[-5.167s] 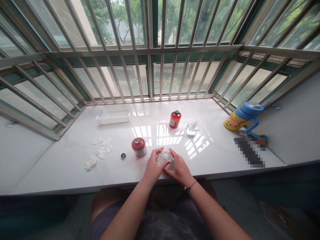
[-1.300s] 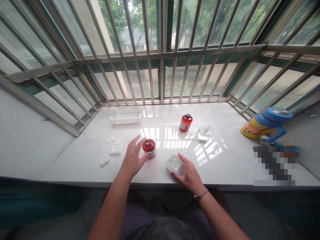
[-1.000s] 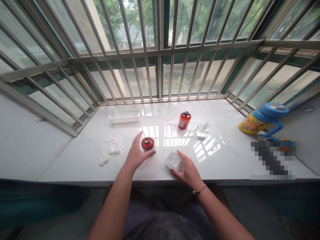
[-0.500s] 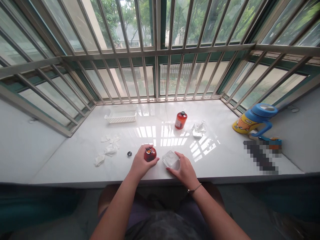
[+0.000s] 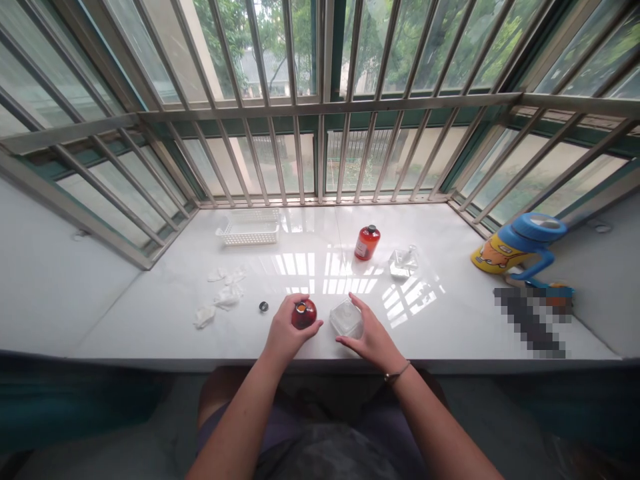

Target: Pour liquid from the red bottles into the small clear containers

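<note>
Left hand grips the red bottle near the front of the white counter — uncapped mouth facing up, presumably against spilling. Right hand curls around the clear container just beside it, thumb and finger on opposite sides, likely to steady it. Black cap lies apart, left of the bottle.

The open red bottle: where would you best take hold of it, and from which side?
Probably around the round body of the red bottle, below its upward-facing mouth, coming from the left, since the clear container is close on its right. The left hand curls around it that way.
</note>
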The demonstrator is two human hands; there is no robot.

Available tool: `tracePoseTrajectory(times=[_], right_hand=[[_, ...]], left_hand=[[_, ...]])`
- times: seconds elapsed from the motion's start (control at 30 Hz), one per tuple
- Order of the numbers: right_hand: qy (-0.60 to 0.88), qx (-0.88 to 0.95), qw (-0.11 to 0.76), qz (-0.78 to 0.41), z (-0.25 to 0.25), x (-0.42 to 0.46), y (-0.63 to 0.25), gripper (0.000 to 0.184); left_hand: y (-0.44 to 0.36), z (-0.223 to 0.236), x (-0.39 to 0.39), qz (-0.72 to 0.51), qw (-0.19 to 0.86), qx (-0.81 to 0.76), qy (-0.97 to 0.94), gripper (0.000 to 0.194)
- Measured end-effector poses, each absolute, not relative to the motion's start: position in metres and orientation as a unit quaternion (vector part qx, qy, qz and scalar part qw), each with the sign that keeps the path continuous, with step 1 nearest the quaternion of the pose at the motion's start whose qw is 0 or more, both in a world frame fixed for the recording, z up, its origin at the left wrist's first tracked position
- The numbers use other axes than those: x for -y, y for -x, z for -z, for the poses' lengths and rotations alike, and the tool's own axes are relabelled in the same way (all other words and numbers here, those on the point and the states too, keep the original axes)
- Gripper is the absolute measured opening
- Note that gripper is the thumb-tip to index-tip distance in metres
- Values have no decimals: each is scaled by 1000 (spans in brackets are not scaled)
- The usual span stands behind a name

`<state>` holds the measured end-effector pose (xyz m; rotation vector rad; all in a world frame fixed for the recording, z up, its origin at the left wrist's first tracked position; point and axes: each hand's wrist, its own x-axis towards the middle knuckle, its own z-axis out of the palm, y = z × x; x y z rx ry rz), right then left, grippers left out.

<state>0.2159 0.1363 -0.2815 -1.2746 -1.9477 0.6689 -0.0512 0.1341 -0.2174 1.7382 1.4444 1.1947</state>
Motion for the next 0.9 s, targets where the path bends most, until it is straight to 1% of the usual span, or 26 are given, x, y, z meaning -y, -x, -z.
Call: tracePoseTrajectory(times=[0.07,0.13,0.27,0.37,0.47,0.67,0.8,0.9], right_hand=[[482,754,338,-293,278,-141,-217,101],[491,743,341,-301,279,-145,-216,99],[538,709,377,-258,288,-142,-206,106],[534,713,383,-243,292,-139,-203,105],[513,729,375,-256,289,-137,-207,97],[529,714,379,-259,278,-135,-214,73],[526,703,397,-267,274,-129,-213,69],[526,674,413,-313,267,-126,-211,71]], left_hand=[[51,217,-133,-445,295,-545,-647,53],[51,217,-133,-442,300,-548,-643,53],[51,218,-133,-440,310,-553,-636,53],[51,220,-134,-443,316,-552,-632,55],[51,221,-134,-445,318,-549,-633,55],[52,220,-134,-441,322,-546,-636,57],[54,221,-134,-435,325,-543,-641,59],[56,221,-134,-431,323,-538,-648,60]])
